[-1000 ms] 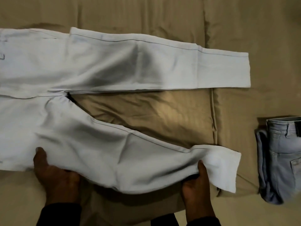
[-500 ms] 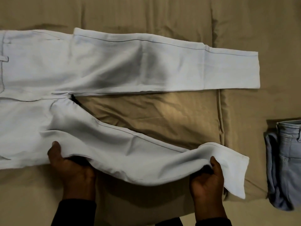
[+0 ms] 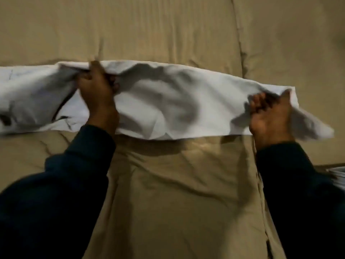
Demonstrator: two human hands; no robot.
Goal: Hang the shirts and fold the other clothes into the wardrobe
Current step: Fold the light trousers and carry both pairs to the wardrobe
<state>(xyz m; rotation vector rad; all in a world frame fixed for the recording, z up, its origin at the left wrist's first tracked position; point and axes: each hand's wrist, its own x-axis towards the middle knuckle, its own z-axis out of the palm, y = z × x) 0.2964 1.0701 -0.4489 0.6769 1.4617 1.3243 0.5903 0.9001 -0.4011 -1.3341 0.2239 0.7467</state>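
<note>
A pair of white trousers [image 3: 168,101] lies stretched sideways across a tan bedsheet [image 3: 177,193], one leg drawn over onto the other so the garment forms a long, narrow band; the cloth looks smooth and thin, rumpled into soft folds and shadows in its middle, with a dark seam line or gap near its left part; the left hand [image 3: 97,90] has its fingers curled round a bunch of the fabric at the far edge, near the seat end; the right hand [image 3: 268,116] grips the hem end, thumb up against the cloth and fingers closed around it, and the hem corner hangs loose beyond it; both arms wear dark sleeves [image 3: 78,165]; the sheet is matte, creased, with a raised seam running away from the viewer; at the right edge a sliver of pale grey folded cloth [image 3: 338,176] shows, too blurred to name; no writing or label can be read
</note>
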